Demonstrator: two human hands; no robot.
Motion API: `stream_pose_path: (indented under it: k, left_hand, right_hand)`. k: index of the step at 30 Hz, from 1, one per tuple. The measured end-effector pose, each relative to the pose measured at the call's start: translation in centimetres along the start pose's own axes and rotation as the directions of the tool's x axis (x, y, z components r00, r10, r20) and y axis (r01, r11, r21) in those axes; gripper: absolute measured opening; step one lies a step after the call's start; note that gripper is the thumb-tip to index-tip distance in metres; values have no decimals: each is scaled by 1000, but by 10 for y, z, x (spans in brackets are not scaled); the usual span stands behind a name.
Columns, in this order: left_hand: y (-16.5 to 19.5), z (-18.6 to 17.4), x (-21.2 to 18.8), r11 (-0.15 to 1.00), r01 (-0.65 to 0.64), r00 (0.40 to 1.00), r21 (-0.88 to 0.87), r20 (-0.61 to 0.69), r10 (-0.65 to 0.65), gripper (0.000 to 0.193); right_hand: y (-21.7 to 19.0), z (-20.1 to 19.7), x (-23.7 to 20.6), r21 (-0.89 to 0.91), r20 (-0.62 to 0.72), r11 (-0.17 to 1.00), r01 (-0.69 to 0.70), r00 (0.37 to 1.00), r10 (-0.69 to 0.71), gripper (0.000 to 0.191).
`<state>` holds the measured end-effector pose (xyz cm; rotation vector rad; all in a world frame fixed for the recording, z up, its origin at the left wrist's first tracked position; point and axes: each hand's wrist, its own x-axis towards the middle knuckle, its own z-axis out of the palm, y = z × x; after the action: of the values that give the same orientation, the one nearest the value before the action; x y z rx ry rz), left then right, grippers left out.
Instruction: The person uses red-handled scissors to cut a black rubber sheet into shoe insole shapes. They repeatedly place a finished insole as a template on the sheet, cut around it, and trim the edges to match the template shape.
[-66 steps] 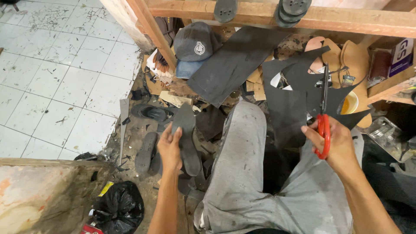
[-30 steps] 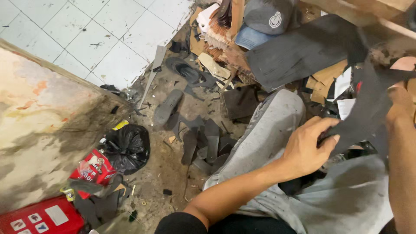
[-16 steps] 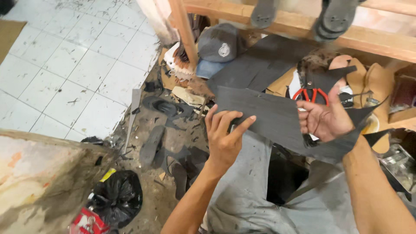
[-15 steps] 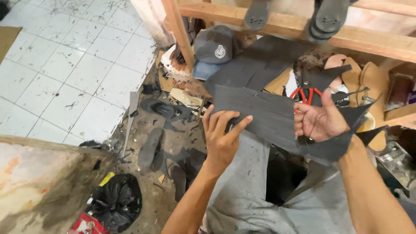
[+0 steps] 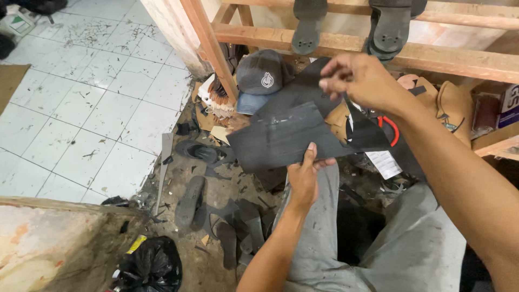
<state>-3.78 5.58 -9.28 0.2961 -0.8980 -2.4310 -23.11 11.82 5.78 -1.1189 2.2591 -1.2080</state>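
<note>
black rubber sheet [image 5: 286,138] held over your lap above the littered floor [image 5: 216,194] looks thin, floppy and light, so keep your left hand [image 5: 304,178] pinching its lower edge and your right hand [image 5: 359,81] pinching the top edge.

Top-left corner: we see a white plastic container with a green label [image 5: 18,22] standing on the tiled floor.
Right edge: we see a red and white printed cardboard box [image 5: 500,107] on a wooden shelf.
Centre right: we see a white printed paper sheet [image 5: 385,163] lying below the red-handled tool.
Bottom left: we see a small yellow label strip [image 5: 136,244] beside a black plastic bag [image 5: 153,266].
</note>
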Motion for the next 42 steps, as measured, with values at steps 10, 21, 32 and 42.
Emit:
stream_pose_path:
  k: [10, 21, 32, 42]
  left_hand:
    - [-45, -11, -13, 1000, -6, 998, -31, 66, 8, 30]
    - [-18, -7, -10, 986, 157, 988, -57, 2, -157, 39]
    - [-54, 41, -24, 963, 269, 963, -26, -19, -270, 33]
    - [-49, 42, -33, 938, 339, 939, -75, 87, -332, 37]
  right_hand:
    - [-8, 30, 129, -265, -580, 911, -316, 807, 111, 80]
    - [5, 4, -52, 943, -62, 330, 38, 996, 62, 60]
    - [16, 92, -246, 194, -610, 981, -16, 781, 133, 63]
    - [12, 104, -257, 2, -636, 987, -159, 762, 124, 59]
